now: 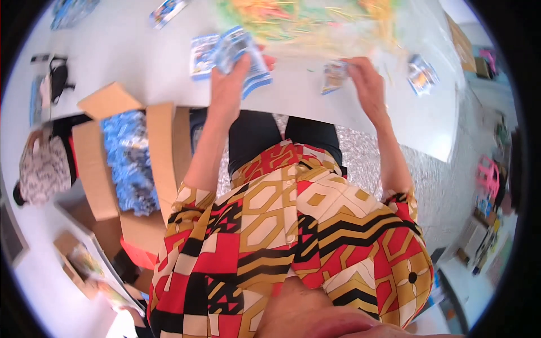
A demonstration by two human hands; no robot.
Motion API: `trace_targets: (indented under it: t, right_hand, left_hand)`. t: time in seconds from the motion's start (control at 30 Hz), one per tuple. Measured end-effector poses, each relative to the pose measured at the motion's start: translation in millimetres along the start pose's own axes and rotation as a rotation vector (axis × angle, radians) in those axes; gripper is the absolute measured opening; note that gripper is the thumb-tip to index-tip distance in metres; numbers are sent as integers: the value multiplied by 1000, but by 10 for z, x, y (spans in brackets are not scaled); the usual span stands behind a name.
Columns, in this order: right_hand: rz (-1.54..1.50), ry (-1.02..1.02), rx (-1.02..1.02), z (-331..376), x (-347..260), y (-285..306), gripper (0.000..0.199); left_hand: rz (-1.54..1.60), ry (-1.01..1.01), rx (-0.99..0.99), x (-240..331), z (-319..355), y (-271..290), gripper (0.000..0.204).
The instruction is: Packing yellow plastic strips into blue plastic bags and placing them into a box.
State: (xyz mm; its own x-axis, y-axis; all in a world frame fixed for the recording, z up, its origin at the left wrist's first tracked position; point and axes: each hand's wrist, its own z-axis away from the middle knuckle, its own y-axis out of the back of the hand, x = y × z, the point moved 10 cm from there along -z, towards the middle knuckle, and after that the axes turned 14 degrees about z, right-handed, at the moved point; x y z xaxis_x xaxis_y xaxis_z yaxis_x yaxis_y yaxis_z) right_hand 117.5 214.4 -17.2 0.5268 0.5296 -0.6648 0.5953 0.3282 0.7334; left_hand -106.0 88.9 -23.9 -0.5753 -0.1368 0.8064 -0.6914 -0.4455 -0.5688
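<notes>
My left hand [226,93] is closed round blue-and-white plastic packets [241,50], held over the near edge of the white table [298,96]. Another blue-and-white packet [202,56] shows just left of them; whether it is gripped too or lies on the table I cannot tell. To the right, my right hand [369,90] pinches the edge of a small packet [333,76], partly see-through with brownish contents, blurred by motion. Beyond both hands spreads a loose heap of thin yellow, green and orange strips [321,25]. A similar small packet [421,75] lies right of my right hand.
An open cardboard box [160,141] full of blue packets [128,163] stands by the table's near left edge. More packets [167,12] lie at the table's far left. A person [46,166] is at the left, and a pink stool [487,177] stands at the right.
</notes>
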Motion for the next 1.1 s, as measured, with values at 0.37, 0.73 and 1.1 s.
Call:
trace_targets:
  t: [0.37, 0.73, 1.1]
  right_hand:
    - [-303, -294, 434, 429, 1623, 1047, 22]
    - [759, -155, 788, 413, 1582, 1691, 26]
    - [-90, 261, -180, -539, -1025, -275, 19]
  left_hand:
    - [-6, 27, 89, -113, 24, 164, 26]
    - [-11, -27, 30, -27, 60, 71, 17]
    - [47, -105, 77, 37, 107, 135, 30]
